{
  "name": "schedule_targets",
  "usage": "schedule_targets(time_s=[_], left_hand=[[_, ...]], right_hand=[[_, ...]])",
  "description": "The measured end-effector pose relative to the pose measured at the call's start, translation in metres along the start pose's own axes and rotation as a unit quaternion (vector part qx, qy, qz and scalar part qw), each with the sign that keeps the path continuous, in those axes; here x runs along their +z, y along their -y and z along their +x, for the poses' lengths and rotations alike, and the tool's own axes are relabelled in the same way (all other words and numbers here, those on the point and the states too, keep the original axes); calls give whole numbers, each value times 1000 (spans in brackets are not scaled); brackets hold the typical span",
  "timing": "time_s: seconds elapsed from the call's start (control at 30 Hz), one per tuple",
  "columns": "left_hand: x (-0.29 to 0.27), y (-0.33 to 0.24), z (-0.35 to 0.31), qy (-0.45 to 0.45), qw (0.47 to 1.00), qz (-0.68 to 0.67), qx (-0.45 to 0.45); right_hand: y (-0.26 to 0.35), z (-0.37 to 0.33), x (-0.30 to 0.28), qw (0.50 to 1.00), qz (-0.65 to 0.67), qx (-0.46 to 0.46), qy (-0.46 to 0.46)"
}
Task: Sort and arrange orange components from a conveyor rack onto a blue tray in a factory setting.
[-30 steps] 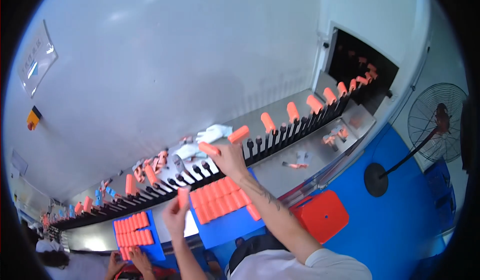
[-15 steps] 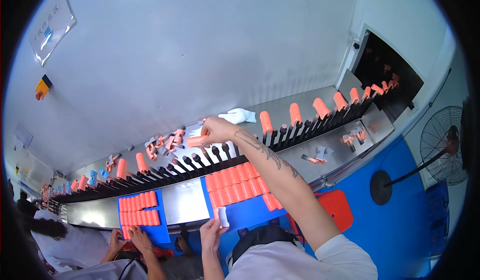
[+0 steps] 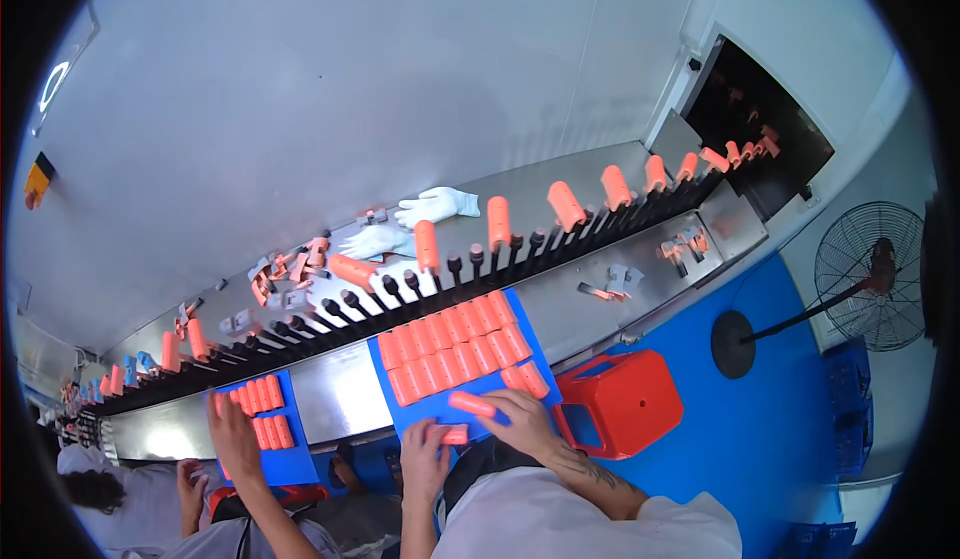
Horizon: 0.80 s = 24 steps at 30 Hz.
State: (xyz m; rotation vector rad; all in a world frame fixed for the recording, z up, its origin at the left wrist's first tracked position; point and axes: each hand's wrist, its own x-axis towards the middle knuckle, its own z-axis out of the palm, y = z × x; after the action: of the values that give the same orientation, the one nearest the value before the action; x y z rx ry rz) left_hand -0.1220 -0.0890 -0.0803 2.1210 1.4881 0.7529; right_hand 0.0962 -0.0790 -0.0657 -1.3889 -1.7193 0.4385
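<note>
In my left hand (image 3: pixel 424 459), fingers closed, is a short orange plastic shell (image 3: pixel 454 435). A second orange plastic shell (image 3: pixel 471 404) is gripped between the thumb and fingers of my right hand (image 3: pixel 522 425), a little above and to the right of the first. The two shells are apart. Both hands are at the near edge of a blue sheet (image 3: pixel 405 415), where orange shells (image 3: pixel 452 344) lie side by side in rows. Two more lie by the sheet's right edge, just beyond my right hand.
A line of black upright holders (image 3: pixel 388 285), some capped with orange shells, runs along the metal bench. White gloves (image 3: pixel 436 207) and loose orange-grey pieces (image 3: pixel 292 271) lie behind it. To the left, a co-worker's hand (image 3: pixel 235 439) reaches over another blue sheet. A red stool (image 3: pixel 630 399) and fan (image 3: pixel 868 277) stand right.
My right hand has come down from the line of holders to the blue sheet with an orange shell. My left hand's shell has turned from its pale inside to its orange side. The view has shifted.
</note>
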Motion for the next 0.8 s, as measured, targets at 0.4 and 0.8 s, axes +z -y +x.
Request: schedule_targets(time_s=[0.4, 0.8], left_hand=[[89, -39, 29, 2, 996, -92, -17], [92, -71, 34, 8, 995, -98, 0]], right_hand=[[-69, -63, -29, 985, -153, -16, 83], [-61, -31, -73, 984, -177, 1, -2]])
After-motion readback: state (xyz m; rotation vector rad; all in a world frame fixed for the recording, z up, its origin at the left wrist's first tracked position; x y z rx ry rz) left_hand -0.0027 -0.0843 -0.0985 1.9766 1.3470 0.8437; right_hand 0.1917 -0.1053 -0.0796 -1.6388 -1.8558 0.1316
